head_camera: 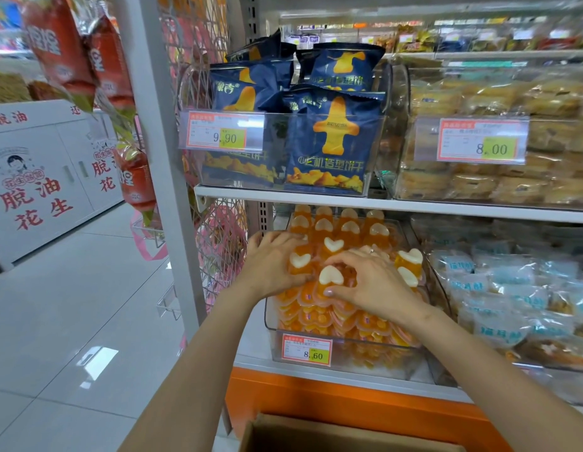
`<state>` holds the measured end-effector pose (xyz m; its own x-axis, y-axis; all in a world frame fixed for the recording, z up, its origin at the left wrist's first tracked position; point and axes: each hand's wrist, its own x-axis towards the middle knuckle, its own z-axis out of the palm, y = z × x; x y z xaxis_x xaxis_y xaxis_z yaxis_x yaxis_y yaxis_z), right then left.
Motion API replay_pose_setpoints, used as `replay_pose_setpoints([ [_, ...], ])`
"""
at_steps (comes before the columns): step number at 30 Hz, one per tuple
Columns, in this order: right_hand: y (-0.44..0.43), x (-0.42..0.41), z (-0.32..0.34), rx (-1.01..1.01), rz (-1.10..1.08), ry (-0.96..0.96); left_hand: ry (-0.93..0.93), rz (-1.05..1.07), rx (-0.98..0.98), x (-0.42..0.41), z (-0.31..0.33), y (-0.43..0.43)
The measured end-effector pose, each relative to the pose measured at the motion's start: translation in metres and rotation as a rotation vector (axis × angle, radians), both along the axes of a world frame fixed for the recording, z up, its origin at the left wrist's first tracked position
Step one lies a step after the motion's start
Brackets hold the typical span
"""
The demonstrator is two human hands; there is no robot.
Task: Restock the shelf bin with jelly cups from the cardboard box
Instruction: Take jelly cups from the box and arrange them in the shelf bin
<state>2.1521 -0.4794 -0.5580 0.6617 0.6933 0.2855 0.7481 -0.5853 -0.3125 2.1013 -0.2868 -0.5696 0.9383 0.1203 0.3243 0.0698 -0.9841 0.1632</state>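
grip of right hand clamps a jelly cup, heart end facing outward; left hand unclear

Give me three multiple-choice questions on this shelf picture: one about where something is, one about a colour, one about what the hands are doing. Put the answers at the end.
1. Where does the bin of jelly cups sit?
A on the floor
B on the shelf under the blue snack bags
C on the top shelf

2. What colour are the jelly cups mostly?
A green
B purple
C orange

3. What are the left hand and right hand doing?
A both grip jelly cups in the bin
B both hang idle
C one lifts a price tag

Answers: 1 B, the bags stand on the shelf directly above the bin. 2 C, orange bodies with white heart shapes. 3 A, the fingers of both hands curl round cups.
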Motion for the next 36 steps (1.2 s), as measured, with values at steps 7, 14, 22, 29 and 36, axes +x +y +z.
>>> replay_pose_setpoints([
  [7, 0.0, 0.001, -0.001, 0.011, -0.004, -0.004, 0.02, -0.004, -0.055, -0.004, 0.001, 0.0],
  [14, -0.003, 0.003, 0.002, -0.031, -0.007, 0.0, -0.034, 0.112, -0.238, -0.019, 0.004, -0.001],
  [22, 0.003, -0.001, -0.001, -0.093, -0.059, -0.065, 0.012, 0.164, -0.248, -0.022, 0.003, 0.003],
  [29, 0.005, 0.002, -0.001, -0.085, 0.013, -0.013, 0.006, 0.163, -0.275, -0.023, 0.003, 0.004],
  [36, 0.006, 0.0, 0.002, -0.16, -0.069, -0.139, 0.041, 0.131, -0.328, -0.025, 0.004, 0.003],
])
